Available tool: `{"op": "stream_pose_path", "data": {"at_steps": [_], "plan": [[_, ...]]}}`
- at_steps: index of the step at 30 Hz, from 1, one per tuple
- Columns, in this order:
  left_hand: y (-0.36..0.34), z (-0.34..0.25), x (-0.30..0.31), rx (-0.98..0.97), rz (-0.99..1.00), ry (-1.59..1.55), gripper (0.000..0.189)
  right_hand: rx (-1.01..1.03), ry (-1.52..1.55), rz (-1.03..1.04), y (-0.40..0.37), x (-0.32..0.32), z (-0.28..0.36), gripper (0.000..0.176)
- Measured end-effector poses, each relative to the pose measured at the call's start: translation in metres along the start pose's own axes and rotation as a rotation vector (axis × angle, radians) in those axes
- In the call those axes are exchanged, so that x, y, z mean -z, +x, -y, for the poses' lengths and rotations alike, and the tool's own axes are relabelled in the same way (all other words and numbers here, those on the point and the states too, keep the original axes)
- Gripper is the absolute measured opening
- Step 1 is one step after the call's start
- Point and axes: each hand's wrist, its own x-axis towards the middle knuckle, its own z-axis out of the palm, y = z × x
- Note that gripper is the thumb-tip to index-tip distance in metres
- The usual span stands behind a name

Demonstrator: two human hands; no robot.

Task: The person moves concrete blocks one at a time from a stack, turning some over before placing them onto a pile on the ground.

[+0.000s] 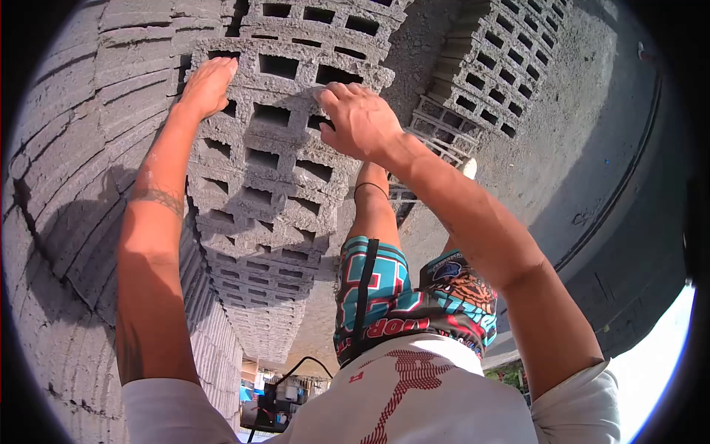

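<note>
A tall stack of grey hollow concrete blocks (285, 92) stands in front of me, its rows of rectangular holes facing me. My left hand (211, 87) rests on a block near the top left of the stack, fingers bent over its edge by a hole. Against the right end of the same upper block lies my right hand (357, 118), its fingertips curled at the rim of a hole and its thumb lower down. Both hands grip the block's edges; the tips of the fingers are partly hidden.
More stacked blocks form a wall (66, 148) along the left. Another block stack (503, 66) stands at the upper right, with a metal grate (444, 129) near its base. Concrete ground (562, 126) extends to the right. Assorted items lie at the bottom.
</note>
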Motion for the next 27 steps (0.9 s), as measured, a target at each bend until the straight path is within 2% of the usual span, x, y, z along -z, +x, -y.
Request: {"op": "stream_pose_path", "data": {"at_steps": [1, 3, 6, 8, 10, 11, 13, 14, 16, 18, 19, 21, 23, 24, 25, 26, 27], "plan": [[0.005, -0.016, 0.020, 0.088, 0.204, 0.029, 0.049, -0.045, 0.090, -0.003, -0.023, 0.008, 0.002, 0.040], [0.001, -0.009, 0.009, 0.020, 0.075, 0.052, 0.048, -0.127, 0.211, -0.071, -0.081, 0.004, -0.004, 0.036], [0.014, -0.042, 0.035, 0.065, 0.196, 0.102, 0.052, -0.345, 0.207, 0.078, -0.184, -0.037, -0.037, 0.029], [0.013, -0.040, 0.033, 0.038, 0.209, 0.151, 0.055, -0.536, 0.271, 0.287, -0.239, -0.071, -0.051, 0.035], [0.012, -0.035, 0.030, 0.135, 0.276, 0.171, 0.062, -0.661, 0.332, 0.581, -0.273, -0.084, -0.065, 0.044], [0.009, -0.028, 0.025, 0.114, 0.283, 0.188, 0.062, -0.690, 0.347, 0.599, -0.281, -0.088, -0.068, 0.045], [0.011, -0.028, 0.018, 0.125, 0.256, 0.201, 0.072, -0.741, 0.389, 0.435, -0.290, -0.088, -0.083, 0.043], [0.008, -0.019, 0.015, 0.150, 0.307, 0.185, 0.079, -0.767, 0.443, 0.372, -0.278, -0.081, -0.081, 0.046], [0.011, -0.028, 0.020, 0.166, 0.350, 0.189, 0.079, -0.765, 0.531, 0.209, -0.254, -0.082, -0.092, 0.050], [0.010, -0.022, 0.021, 0.203, 0.363, 0.194, 0.079, -0.903, 0.943, -0.063, -0.222, -0.069, -0.115, 0.055], [0.005, -0.016, 0.016, 0.165, 0.302, 0.186, 0.077, -0.993, 1.030, -0.301, -0.213, -0.085, -0.120, 0.061], [0.009, -0.026, 0.015, 0.133, 0.242, 0.178, 0.074, -1.211, 1.318, -0.469, -0.207, -0.119, -0.168, 0.067], [0.012, -0.030, 0.021, 0.166, 0.307, 0.130, 0.072, -1.416, 1.380, -0.489, -0.189, -0.134, -0.203, 0.083], [0.010, -0.022, 0.014, 0.132, 0.264, 0.119, 0.063, -1.410, 1.419, -0.604, -0.170, -0.131, -0.205, 0.086], [0.009, -0.022, 0.013, 0.134, 0.268, 0.119, 0.063, -1.402, 1.458, -0.725, -0.143, -0.126, -0.203, 0.092], [0.010, -0.025, 0.015, 0.096, 0.238, 0.136, 0.056, -1.308, 1.678, -0.544, -0.118, -0.123, -0.207, 0.101], [0.014, -0.030, 0.018, 0.055, 0.207, 0.153, 0.049, -1.343, 1.711, -0.514, -0.076, -0.128, -0.194, 0.102]]}}
